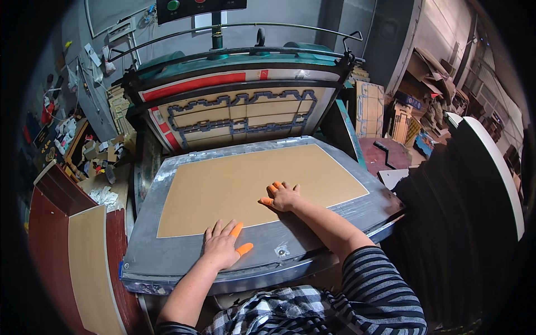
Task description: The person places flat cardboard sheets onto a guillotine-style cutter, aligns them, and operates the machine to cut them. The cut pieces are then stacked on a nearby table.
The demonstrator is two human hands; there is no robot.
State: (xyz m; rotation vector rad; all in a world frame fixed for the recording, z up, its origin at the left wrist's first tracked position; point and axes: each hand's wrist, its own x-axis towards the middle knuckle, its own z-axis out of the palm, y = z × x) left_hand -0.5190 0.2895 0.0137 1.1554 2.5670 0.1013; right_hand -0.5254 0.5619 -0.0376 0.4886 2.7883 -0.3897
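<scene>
A large tan cardboard sheet (pixel 240 190) lies flat on the grey metal bed (pixel 167 262) of a die-cutting press. My left hand (pixel 221 244) rests at the sheet's near edge, fingers spread, with orange finger covers on the thumb and index finger. Further in and to the right, my right hand (pixel 283 197) lies on the sheet with its fingers apart; orange covers show on several of them. Neither hand grips anything. Beyond the bed, the raised platen carries a wooden cutting die (pixel 262 114) with dark rubber-lined blades.
To the left, another tan sheet (pixel 89 262) lies on a dark red surface (pixel 50 251). A tall stack of dark sheets (pixel 446 223) rises close on the right. A control box (pixel 201 6) hangs above the press. Cardboard scraps (pixel 103 151) clutter the far left.
</scene>
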